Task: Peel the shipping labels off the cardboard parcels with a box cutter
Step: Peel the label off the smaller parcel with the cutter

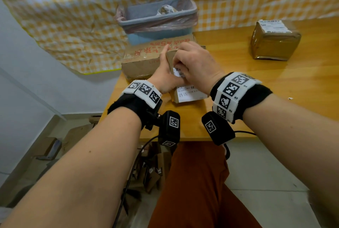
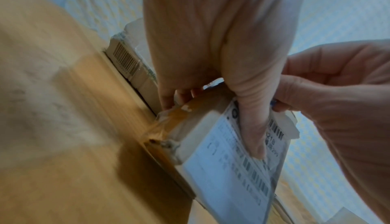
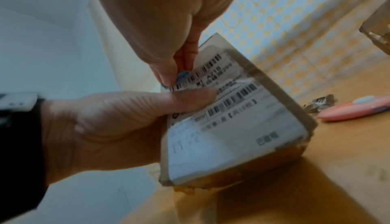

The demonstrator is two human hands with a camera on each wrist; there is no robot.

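Cardboard parcel [image 3: 236,127] tilted, right hand [image 3: 168,27] pinching label edge [image 3: 181,80]

Bright, even light; wrist pics blurry, edges warped.

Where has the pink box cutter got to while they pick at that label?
In the right wrist view the pink box cutter lies on the wooden table, right of the small parcel, beside a crumpled scrap. Neither hand holds it.
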